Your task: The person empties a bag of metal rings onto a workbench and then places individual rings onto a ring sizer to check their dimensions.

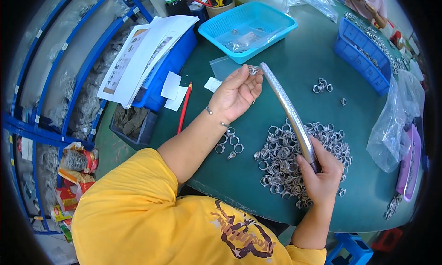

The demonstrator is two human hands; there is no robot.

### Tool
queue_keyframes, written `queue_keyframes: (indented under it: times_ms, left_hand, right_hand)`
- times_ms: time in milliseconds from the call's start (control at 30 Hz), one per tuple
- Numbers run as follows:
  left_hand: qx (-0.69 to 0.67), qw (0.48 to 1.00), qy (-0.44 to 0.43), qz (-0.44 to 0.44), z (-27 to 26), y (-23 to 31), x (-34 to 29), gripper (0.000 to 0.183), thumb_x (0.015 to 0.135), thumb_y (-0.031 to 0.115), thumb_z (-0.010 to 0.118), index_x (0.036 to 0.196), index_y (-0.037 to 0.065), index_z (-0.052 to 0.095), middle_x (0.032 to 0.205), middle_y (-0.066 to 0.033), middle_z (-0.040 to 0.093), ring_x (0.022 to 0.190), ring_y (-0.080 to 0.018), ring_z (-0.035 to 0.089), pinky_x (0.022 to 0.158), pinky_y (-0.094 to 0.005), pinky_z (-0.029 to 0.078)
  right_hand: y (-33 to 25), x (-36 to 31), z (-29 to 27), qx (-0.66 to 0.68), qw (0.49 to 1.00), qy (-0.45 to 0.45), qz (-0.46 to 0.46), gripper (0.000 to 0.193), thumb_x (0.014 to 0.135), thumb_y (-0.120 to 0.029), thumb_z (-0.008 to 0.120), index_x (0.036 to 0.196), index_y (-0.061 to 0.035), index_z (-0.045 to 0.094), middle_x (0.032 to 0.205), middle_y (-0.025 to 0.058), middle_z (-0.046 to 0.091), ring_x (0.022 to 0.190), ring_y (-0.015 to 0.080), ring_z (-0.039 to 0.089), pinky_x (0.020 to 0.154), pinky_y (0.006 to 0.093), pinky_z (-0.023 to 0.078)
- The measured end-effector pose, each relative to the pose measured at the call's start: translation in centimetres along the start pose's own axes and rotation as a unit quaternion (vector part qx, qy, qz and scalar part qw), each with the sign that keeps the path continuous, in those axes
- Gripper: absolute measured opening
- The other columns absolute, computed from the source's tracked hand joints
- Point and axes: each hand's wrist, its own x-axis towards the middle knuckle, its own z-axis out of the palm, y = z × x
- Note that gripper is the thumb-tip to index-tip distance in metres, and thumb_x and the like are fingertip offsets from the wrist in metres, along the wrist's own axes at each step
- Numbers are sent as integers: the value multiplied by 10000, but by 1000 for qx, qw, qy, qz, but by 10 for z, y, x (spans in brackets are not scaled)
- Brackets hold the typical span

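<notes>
My right hand (322, 173) is wrapped round the dark handle end of a long tapered metal ring mandrel (290, 108), marked along its length. The mandrel slants up and left, its thin tip beside the fingers of my left hand (235, 95). That hand is palm up with curled fingers and pinches a silver ring (253, 70) close to the tip; whether the tip enters the ring I cannot tell. Beneath the mandrel and my right hand lies a big heap of silver rings (285, 159). A few loose rings (234, 141) lie near my left forearm.
A turquoise basket (216, 42) with plastic bags stands at the back. Papers (138, 62) rest on a blue bin at left, near a red pencil (185, 107). At right are a blue bin (359, 58), a clear bag (389, 127) and a purple tray (412, 159). Another person (368, 5) sits far right.
</notes>
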Motion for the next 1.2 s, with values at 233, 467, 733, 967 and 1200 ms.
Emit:
queue_keyframes:
  times_ms: [233, 467, 733, 967, 1200]
  left_hand:
    - [25, 999, -32, 19, 15, -12, -5, 246, 869, 141, 572, 1073, 6, 540, 1070, -177, 591, 921, -219, 600, 848, -324, 487]
    - [206, 968, -134, -56, 23, -19, -15, 313, 844, 23, 560, 1151, -15, 509, 1109, -233, 566, 976, -238, 596, 807, -288, 501]
    - [285, 952, -94, -59, 24, -20, -16, 250, 786, 59, 638, 1013, -34, 589, 927, -148, 578, 762, -160, 573, 687, -244, 490]
    - [193, 977, -10, 89, 46, -9, 45, 337, 781, 130, 652, 1047, -51, 551, 874, -104, 602, 747, -145, 582, 647, -228, 486]
    - [866, 482, -91, 96, 19, -79, 115, 264, 680, 113, 684, 923, 15, 647, 853, -133, 651, 782, -228, 639, 720, -316, 503]
  right_hand:
    - [1, 0, 2, -11, 1000, -20, -5, 401, 651, -30, 715, 1040, 7, 625, 624, 114, 569, 505, 170, 527, 494, 269, 422]
    - [1, 2, 3, -12, 999, -1, -49, 403, 654, -30, 708, 1045, 3, 621, 618, 96, 561, 502, 185, 520, 485, 277, 425]
    - [6, -1, 4, -25, 998, 15, -61, 407, 653, -39, 710, 1051, -20, 627, 597, 94, 542, 494, 192, 528, 468, 279, 420]
    - [14, 3, -8, 17, 997, 68, -17, 385, 677, -56, 714, 1051, -19, 627, 650, 100, 583, 522, 160, 545, 512, 260, 432]
    - [26, 11, -24, 170, 946, 221, 163, 415, 749, -51, 711, 1132, 37, 578, 763, -15, 552, 630, 24, 461, 551, 153, 365]
